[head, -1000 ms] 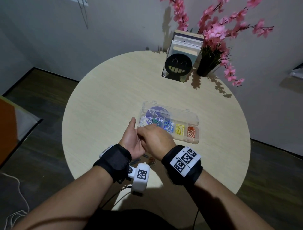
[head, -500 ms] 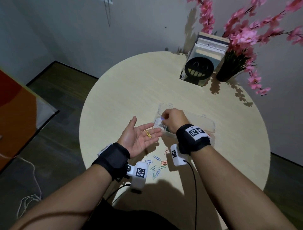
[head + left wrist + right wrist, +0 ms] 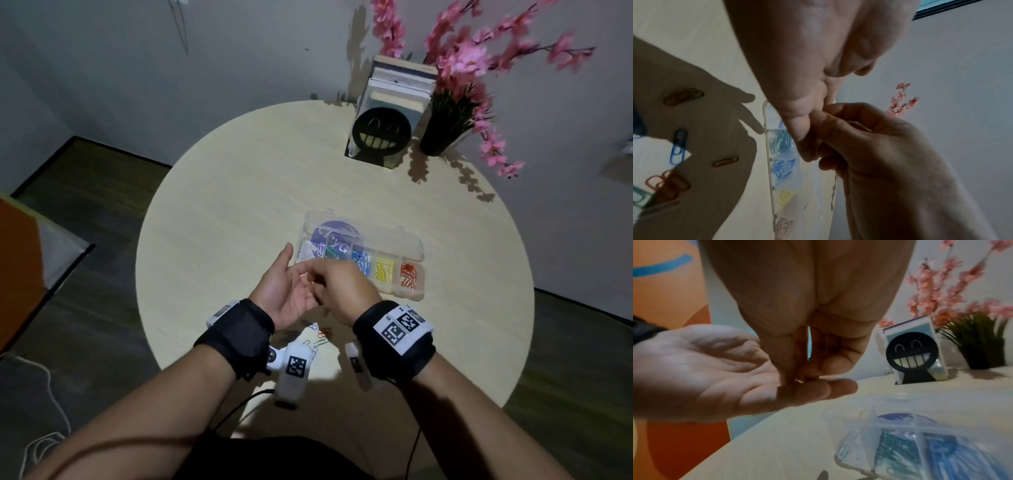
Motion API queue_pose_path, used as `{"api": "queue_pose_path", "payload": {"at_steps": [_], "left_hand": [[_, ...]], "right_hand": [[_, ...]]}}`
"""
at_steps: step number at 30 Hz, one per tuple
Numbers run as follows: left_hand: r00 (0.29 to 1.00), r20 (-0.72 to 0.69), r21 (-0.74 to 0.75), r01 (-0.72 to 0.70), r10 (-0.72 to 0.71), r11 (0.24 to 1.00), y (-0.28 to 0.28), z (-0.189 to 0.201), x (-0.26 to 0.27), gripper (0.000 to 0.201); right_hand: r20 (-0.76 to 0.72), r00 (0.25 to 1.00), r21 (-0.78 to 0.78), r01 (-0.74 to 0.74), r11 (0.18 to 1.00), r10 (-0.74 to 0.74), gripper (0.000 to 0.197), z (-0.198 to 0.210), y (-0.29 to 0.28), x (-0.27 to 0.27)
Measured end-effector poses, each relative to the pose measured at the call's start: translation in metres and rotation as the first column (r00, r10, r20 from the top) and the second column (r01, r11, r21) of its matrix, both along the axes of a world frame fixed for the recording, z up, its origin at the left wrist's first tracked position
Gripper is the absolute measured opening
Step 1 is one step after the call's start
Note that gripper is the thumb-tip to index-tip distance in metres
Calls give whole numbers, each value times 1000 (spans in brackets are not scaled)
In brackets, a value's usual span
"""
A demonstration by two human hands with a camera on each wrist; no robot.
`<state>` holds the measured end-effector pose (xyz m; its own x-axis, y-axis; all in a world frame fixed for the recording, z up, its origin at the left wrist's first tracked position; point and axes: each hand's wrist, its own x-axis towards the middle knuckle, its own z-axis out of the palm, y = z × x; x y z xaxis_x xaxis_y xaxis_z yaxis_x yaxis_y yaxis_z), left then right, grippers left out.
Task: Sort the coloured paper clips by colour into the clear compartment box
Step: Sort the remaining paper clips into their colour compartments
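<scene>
Clip under right hand (image 3: 342, 287) fingertips (image 3: 789, 379) blurred, colour unclear; pinching at flat, upturned left hand (image 3: 287, 291) palm. Right hand back from compartment box (image 3: 407, 240) since half second ago.

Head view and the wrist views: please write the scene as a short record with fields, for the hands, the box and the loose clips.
left hand: open, palm up, beside the box
right hand: fingertips pinch a small clip on the left fingers; colour unclear
compartment box: lid open; clips grouped white, green, blue, yellow, red
loose clips: several on the table, near the wrists
</scene>
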<state>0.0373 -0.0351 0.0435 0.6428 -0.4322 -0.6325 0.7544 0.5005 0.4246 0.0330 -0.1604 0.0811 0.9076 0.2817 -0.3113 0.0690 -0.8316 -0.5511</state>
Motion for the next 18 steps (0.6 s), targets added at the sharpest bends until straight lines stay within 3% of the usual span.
{"api": "queue_pose_path", "payload": {"at_steps": [4,8,13,16,17,18], "left_hand": [[1000,24,74,11,-13,997,-4,1,3,66],[998,57,138,7,-15,990,-2,2,8,55],[997,67,284,4,-24,959,6,-8,6,47],[993,89,468,26,-76,883,18,-17,-3,25],[984,109,570,53,-139,820,25,-24,-4,20],[954,130,712,98,-268,696,34,-34,-5,21]], "right_hand": [[34,970,13,239,971,-240,11,-5,-35,13],[32,880,-127,474,871,-474,16,-22,-83,36],[-33,880,-201,458,866,-474,12,-39,-101,39],[53,895,-148,446,883,-443,6,-41,-91,23],[33,912,-109,410,906,-409,6,-42,-83,14],[-21,931,-82,362,929,-365,8,-46,-75,5]]}}
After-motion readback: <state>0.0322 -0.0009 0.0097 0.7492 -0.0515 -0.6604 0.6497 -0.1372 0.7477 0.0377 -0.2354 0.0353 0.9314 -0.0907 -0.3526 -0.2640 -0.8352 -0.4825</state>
